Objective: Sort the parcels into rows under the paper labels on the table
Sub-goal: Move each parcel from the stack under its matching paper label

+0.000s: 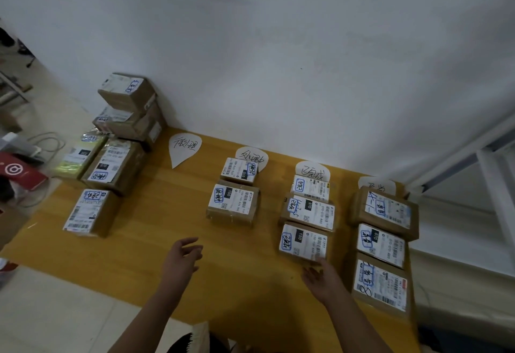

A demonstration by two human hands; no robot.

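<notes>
Several cardboard parcels with white shipping labels lie on a yellow wooden table (pixel 156 255). Paper labels sit along the far edge: the first paper label (pixel 184 148) has no parcels below it. Two parcels lie under the second paper label (pixel 252 155), with the nearer parcel (pixel 233 203) in front. Three lie under the third paper label (pixel 312 170) and three under the fourth paper label (pixel 376 184). My right hand (pixel 320 276) is open, its fingertips at the near edge of the third row's nearest parcel (pixel 303 242). My left hand (pixel 181 255) hovers open and holds nothing.
An unsorted pile of parcels (pixel 125 113) is stacked at the table's far left against the white wall, with a single parcel (pixel 89 212) in front of it. A red box (pixel 19 170) and cables lie beyond the left edge. A white metal frame (pixel 490 157) stands to the right.
</notes>
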